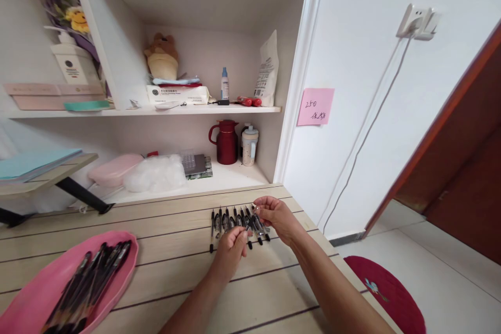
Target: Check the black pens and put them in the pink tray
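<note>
Several black pens (212,229) lie side by side in a row on the wooden tabletop, their tips toward the shelf. Short dark pieces, perhaps pen caps (231,223), lie among them. My left hand (231,250) is over the near part of the row with thumb and index finger pinched by a small dark piece; what they grip is partly hidden. At the far right end of the row, my right hand (276,217) has its fingers curled in a pinch beside the pen tips. Whatever lies between those fingertips is too small to name.
A pink tray (131,266) with more black pens (88,284) stands at the left. Behind the table, a shelf holds a red jug (227,143), a white tumbler (249,147) and a plastic bag (156,173). A round red stool (385,292) is at the right.
</note>
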Motion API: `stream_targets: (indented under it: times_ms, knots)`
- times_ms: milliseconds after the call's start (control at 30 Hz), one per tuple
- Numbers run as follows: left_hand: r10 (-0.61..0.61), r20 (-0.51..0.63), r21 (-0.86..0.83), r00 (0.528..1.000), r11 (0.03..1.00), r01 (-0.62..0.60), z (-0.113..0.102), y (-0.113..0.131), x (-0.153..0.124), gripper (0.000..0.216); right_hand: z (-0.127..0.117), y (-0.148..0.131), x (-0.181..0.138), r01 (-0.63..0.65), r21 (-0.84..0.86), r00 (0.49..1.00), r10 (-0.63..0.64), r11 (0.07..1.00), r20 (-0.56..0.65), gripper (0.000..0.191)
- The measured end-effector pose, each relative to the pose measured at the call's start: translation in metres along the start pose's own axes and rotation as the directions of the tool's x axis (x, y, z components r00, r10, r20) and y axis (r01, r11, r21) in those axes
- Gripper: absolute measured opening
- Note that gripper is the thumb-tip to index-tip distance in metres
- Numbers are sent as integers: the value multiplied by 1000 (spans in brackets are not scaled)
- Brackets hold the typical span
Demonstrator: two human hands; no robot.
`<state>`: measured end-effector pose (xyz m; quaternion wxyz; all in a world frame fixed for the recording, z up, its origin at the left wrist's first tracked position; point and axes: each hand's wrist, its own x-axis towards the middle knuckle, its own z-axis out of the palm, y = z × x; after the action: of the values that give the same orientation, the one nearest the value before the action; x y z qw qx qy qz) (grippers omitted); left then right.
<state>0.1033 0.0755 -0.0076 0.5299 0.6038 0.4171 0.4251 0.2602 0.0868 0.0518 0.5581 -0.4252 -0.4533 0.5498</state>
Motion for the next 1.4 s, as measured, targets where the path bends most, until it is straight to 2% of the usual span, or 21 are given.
stream_targets:
  times_ms: [300, 500, 667, 767, 933, 1133, 1300, 1400]
  knots:
    - [77, -24, 108, 997, 991, -74, 1, 6, -3, 32, 6, -4, -4, 21, -58, 998, -24, 998, -52, 37]
    - [143, -80, 229, 987, 966, -121, 3, 15, -9, 28, 5, -1, -3, -3, -79, 1000, 2, 997, -7, 36]
    - [166, -86, 207, 982, 967, -146, 4, 18, -12, 29, 5, 3, -3, -63, -101, 997, 67, 993, 33, 26]
    - [163, -77, 185, 984, 972, -146, 5, 18, -12, 30, 5, 2, -5, -81, -109, 996, 84, 991, 20, 31]
    - [127, -79, 142, 989, 983, -115, 6, 18, -11, 30, 7, -1, -7, -102, -42, 987, 107, 994, 121, 29]
    - [125, -77, 147, 989, 983, -112, 6, 16, -9, 31, 6, 7, -3, -70, -90, 998, 69, 993, -7, 32]
    - [121, -84, 136, 989, 985, -109, 3, 12, -6, 31, 3, 9, -2, -111, -35, 990, 114, 993, 85, 31]
    - [140, -83, 142, 987, 982, -128, 2, 11, -6, 30, 4, 11, -2, -99, -21, 995, 100, 995, 29, 30]
